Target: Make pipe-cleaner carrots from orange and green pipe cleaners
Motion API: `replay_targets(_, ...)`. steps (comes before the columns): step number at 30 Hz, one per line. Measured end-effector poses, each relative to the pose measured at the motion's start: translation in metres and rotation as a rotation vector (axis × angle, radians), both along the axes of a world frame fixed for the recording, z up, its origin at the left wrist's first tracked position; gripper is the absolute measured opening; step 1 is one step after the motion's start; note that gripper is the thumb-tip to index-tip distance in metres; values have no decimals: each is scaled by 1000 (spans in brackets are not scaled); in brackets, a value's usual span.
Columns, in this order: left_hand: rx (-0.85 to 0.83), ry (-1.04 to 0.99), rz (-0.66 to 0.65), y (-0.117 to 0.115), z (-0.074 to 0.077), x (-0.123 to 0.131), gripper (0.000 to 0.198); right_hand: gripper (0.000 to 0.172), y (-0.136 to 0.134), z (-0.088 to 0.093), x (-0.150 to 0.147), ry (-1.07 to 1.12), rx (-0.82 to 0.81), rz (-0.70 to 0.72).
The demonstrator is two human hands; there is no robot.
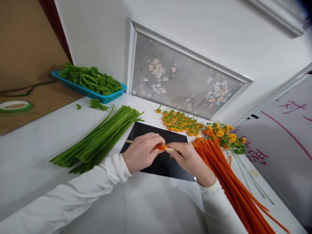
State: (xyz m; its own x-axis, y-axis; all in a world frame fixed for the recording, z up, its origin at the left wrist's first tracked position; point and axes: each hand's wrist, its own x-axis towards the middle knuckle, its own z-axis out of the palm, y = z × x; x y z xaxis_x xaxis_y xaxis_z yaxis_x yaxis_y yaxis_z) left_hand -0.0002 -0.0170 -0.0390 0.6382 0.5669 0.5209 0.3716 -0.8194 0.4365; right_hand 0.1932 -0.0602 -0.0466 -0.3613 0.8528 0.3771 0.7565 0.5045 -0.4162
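Sleeved left hand (142, 151) and right hand (187, 159) pinch a stick (170, 149); orange coil (160, 147), apparently wound on, sits between.

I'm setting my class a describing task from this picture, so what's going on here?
A person holds a thin stick over a black mat, left hand and right hand each closed on it. An orange pipe cleaner is coiled around its middle. Green pipe cleaners lie to the left, an orange bundle to the right, and small orange flowers sit behind the mat. A blue basket of bent green pieces stands farther back.
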Motion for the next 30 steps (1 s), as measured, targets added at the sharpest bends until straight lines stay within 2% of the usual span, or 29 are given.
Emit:
replay_targets(10,143,145,49,4,-6,-1,17,20,-4,4,-13,-10,47,14)
replay_targets(19,-159,83,-37,8,-2,-4,11,26,0,-3,-9,-327,252,-69)
replay_targets(25,-210,74,-8,7,1,-3,15,25,-1,-3,-7,-415,304,-75)
replay_targets(30,-154,51,-20,6,0,-2,17,26,-1,-2,-10,-419,309,-80)
